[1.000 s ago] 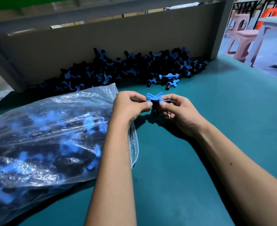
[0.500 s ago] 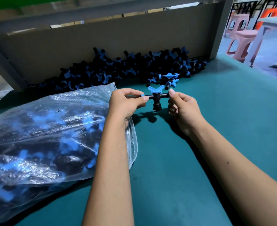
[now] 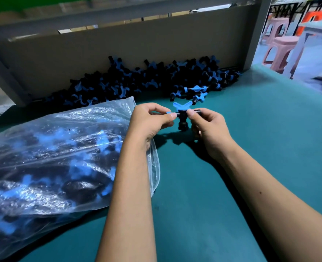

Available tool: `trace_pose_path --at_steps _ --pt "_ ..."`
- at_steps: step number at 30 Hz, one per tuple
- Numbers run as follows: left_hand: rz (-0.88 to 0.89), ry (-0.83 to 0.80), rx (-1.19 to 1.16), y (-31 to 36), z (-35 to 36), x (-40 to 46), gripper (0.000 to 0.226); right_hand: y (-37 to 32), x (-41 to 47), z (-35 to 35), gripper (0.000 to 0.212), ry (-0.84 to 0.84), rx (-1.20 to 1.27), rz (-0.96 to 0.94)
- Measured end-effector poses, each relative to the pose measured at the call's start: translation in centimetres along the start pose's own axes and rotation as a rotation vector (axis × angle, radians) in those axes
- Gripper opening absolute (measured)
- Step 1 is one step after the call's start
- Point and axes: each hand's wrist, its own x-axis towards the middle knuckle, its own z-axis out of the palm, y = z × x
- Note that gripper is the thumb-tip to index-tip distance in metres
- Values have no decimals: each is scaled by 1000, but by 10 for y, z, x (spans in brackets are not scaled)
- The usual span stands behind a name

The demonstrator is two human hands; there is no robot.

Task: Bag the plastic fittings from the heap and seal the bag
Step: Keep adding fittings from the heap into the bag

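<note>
A black plastic fitting (image 3: 182,118) with a blue winged handle is held above the green table between both hands. My left hand (image 3: 148,121) pinches its left arm with thumb and forefinger. My right hand (image 3: 207,125) pinches its right arm the same way. The heap of black and blue fittings (image 3: 147,80) lies along the cardboard back wall. A clear plastic bag (image 3: 58,156), well filled with fittings, lies on its side at the left; its open mouth faces right under my left forearm.
The green table top (image 3: 251,148) stretches to the right and front. A cardboard wall (image 3: 118,50) closes the back. Two loose fittings (image 3: 194,91) lie just ahead of the heap. Pink stools (image 3: 281,46) stand beyond the table's right edge.
The fitting dropped slightly and my right hand's fingers slid inward along its right arm, closer to the blue handle. The bag and heap stayed put.
</note>
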Motion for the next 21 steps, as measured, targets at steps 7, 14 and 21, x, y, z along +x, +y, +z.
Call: trace_pose_path --at_steps 7,14,21 --pt "29 134 -52 2 4 3 12 2 -1 7 18 184 -122 -87" --pt "5 149 -79 3 10 4 17 2 -13 19 32 86 -540 -376" --pt "126 214 82 15 11 -1 30 -1 -9 21 10 86 -77 -115"
